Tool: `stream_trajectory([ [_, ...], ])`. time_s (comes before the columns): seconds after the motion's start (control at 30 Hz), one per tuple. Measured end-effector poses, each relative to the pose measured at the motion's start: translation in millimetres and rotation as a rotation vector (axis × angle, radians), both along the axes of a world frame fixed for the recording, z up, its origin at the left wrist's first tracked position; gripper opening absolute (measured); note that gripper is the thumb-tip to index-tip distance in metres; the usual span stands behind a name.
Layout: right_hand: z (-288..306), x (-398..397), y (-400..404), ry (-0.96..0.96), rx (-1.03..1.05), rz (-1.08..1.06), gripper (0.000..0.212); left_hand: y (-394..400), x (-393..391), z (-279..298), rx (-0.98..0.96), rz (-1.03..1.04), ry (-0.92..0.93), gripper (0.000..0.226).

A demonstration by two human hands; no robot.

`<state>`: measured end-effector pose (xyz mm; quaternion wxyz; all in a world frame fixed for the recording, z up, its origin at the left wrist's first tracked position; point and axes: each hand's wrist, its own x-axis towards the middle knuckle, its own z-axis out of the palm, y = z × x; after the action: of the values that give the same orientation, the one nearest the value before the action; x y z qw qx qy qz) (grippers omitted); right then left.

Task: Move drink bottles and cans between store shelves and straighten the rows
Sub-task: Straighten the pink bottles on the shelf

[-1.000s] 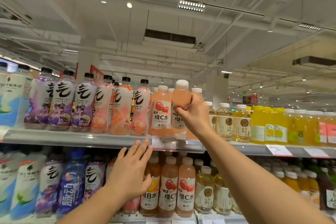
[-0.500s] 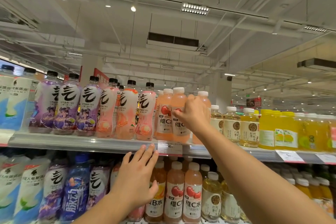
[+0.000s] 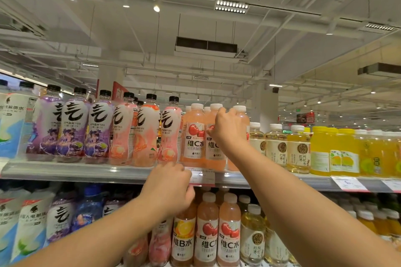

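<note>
- Quick update: the pink vitamin C bottle (image 3: 213,136) that was up in the air a second ago is now standing on the upper shelf (image 3: 86,172), slotted between two matching cherry-label bottles, so looks like this placement is basically done.
- Right hand (image 3: 227,131) is still on it, fingers curled round the shoulder and label — probably just nudging it flush with the row.
- Left hand (image 3: 171,188) has come up from the lower rows to the shelf lip, fingers bent right by the price tag (image 3: 202,176); can't tell if it's holding anything.
- Around it: black-capped soda bottles (image 3: 145,134) tight on the left, pale tea bottles (image 3: 275,145) on the right — not much wiggle room, easy to knock a neighbour.
- More vitamin C bottles (image 3: 229,232) sit on the shelf below.
</note>
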<state>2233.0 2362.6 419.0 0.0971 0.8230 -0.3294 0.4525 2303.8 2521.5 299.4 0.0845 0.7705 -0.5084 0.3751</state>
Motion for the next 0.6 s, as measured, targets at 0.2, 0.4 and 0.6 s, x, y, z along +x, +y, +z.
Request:
stream_trajectory([
  [0.2,6.6,-6.0,-15.1,0.025,-0.003,0.019,0.051,-13.5,1.1,79.6,-0.193,-0.105,-0.028,0.019],
  [0.4,6.1,-12.6,-25.8,-0.022,0.042,0.116,0.051,-37.5,11.1,160.4,-0.213,-0.027,-0.102,0.041],
  [0.6,2.3,-14.0,-36.8,-0.032,0.046,0.18,0.044,-66.2,30.3,185.8,0.035,0.13,-0.074,0.073],
])
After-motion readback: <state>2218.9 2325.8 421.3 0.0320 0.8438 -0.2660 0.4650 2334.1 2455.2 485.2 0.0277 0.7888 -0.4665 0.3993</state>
